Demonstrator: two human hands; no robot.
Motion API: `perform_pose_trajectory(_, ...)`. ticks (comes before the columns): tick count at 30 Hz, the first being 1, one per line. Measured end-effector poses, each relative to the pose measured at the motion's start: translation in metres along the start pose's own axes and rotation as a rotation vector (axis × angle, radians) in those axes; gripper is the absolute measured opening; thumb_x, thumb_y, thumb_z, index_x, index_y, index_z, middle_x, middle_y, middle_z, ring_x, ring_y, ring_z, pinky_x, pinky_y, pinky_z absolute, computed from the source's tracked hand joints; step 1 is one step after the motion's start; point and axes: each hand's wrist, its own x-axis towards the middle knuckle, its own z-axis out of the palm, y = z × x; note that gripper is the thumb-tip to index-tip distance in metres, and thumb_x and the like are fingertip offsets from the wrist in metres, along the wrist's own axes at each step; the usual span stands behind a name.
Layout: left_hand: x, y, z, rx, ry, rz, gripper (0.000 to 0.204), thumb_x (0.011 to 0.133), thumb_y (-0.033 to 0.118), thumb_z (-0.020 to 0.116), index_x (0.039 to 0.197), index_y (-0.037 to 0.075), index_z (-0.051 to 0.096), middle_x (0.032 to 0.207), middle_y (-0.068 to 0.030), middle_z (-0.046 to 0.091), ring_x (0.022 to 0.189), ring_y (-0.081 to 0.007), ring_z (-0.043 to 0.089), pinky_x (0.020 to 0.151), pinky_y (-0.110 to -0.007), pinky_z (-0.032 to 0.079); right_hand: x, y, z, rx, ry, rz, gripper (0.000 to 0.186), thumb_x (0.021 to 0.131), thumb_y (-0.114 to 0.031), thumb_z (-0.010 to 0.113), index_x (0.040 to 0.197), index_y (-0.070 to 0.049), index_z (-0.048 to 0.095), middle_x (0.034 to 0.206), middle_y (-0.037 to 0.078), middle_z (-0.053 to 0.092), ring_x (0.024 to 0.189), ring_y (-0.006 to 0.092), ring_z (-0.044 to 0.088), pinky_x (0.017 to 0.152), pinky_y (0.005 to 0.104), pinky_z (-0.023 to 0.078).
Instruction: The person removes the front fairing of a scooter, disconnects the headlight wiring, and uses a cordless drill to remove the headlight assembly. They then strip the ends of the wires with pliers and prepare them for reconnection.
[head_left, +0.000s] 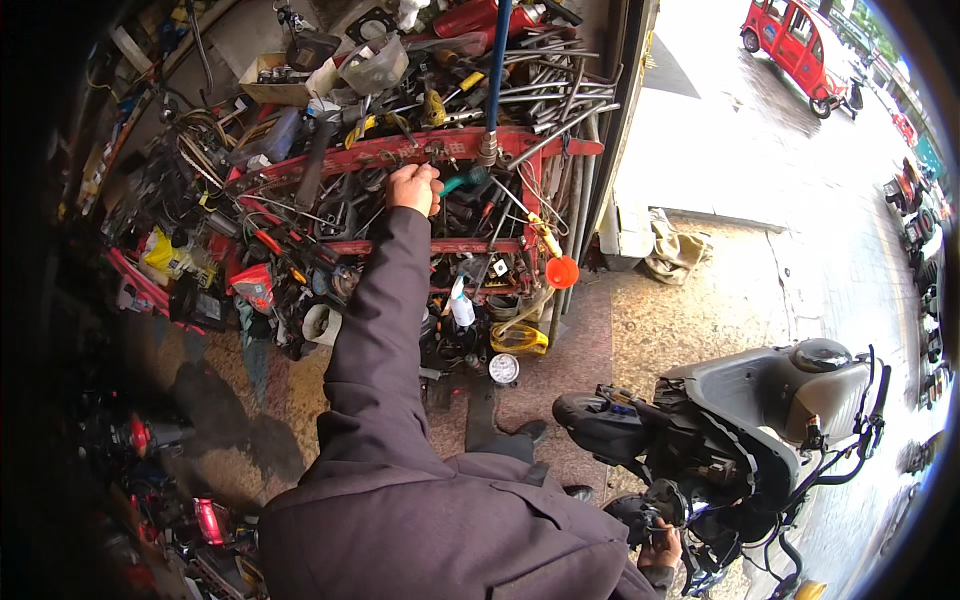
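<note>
My left hand is stretched out to the red tool rack, fingers curled beside a teal tool; what they grip is unclear. Wrenches, pliers, bottles and small boxes crowd the rack around it. A blue upright rod stands just right of that hand, and an orange funnel hangs lower down. My right hand is at the lower right, closed on a dark part with wires, beside the partly dismantled grey scooter.
A white spray bottle and yellow container sit below the rack. Parts clutter the lower left. A beige sack lies by the door edge. Outside are a red enclosed vehicle and a row of parked scooters.
</note>
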Motion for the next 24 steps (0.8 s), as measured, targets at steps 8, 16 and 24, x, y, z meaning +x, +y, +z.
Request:
perform_pose_trajectory(8,-0.008,0.028,0.007,0.261,0.026,0.043,0.019,0.094,0.017,0.055,0.092,0.001,0.064,0.069,-0.0063,0.063,0.048,-0.0126,0.053,0.041,-0.029,0.043,0.002,0.004,-0.007,0.043,-0.068,-0.015,0.023,0.085,-0.028,0.066,0.101,-0.012,0.063,0.101,0.007,0.069,0.096,0.0225,0.063,0.083,0.0407,0.051)
perform_pose_trajectory(16,0.038,-0.035,-0.026,0.077,-0.175,0.084,0.013,0.086,0.014,0.062,0.092,0.004,0.068,0.073,-0.0095,0.066,0.052,-0.0184,0.058,0.045,-0.035,0.048,-0.001,0.003,0.013,0.037,-0.075,-0.081,0.033,0.078,-0.025,0.066,0.103,-0.005,0.060,0.105,0.011,0.069,0.103,0.0280,0.064,0.094,0.0420,0.049)
perform_pose_trajectory(24,-0.061,-0.108,0.053,0.198,-0.285,-0.015,0.013,0.080,0.015,0.058,0.069,0.009,0.055,0.060,-0.0023,0.048,0.045,-0.0118,0.044,0.040,-0.024,0.033,0.000,0.002,0.020,-0.048,0.008,-0.053,0.024,0.087,-0.014,0.063,0.104,0.002,0.065,0.108,0.015,0.070,0.097,0.0200,0.063,0.090,0.0335,0.045)
